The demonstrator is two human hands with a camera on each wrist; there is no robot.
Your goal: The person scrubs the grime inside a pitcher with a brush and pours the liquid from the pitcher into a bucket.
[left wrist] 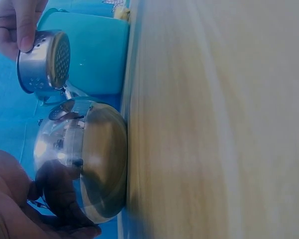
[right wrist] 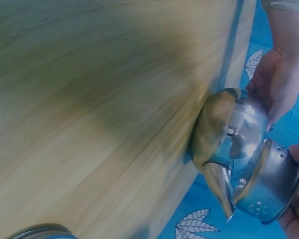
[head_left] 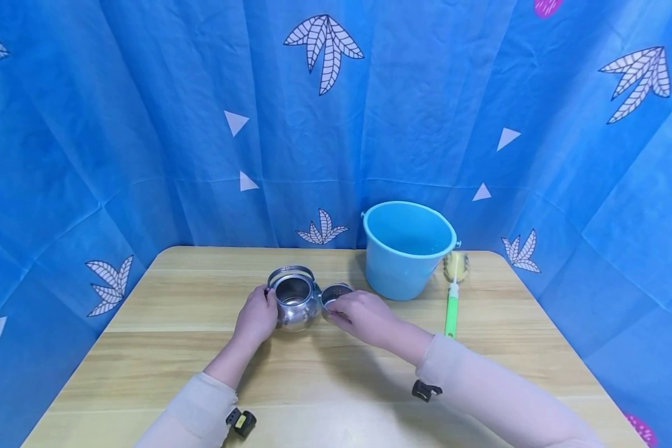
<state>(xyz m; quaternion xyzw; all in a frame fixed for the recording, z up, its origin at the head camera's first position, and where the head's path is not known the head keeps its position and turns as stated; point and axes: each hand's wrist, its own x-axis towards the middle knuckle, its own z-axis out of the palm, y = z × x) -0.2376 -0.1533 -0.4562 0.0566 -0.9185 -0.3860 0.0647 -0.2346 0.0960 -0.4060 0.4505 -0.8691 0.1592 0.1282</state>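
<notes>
A shiny stainless steel teapot (head_left: 298, 316) stands on the table without its lid, its mouth facing up and its hoop handle (head_left: 291, 269) at the back of the rim. My left hand (head_left: 257, 315) holds it by the left side, thumb near the handle joint. Just right of the pot, a metal tea strainer (left wrist: 42, 62) with small holes in its side and base is pinched at the rim by my right hand (head_left: 364, 315). In the right wrist view the strainer overlaps the pot close by its spout (right wrist: 219, 186). My right fingers partly cover the strainer in the head view.
Behind my right hand is a light blue bucket (head_left: 394, 274). Right of it lies a brush with a green handle (head_left: 452, 314) and a yellowish head (head_left: 456, 266). A round metal piece (right wrist: 42, 231) shows at the right wrist view's lower edge. A blue curtain surrounds the wooden table (head_left: 162, 348).
</notes>
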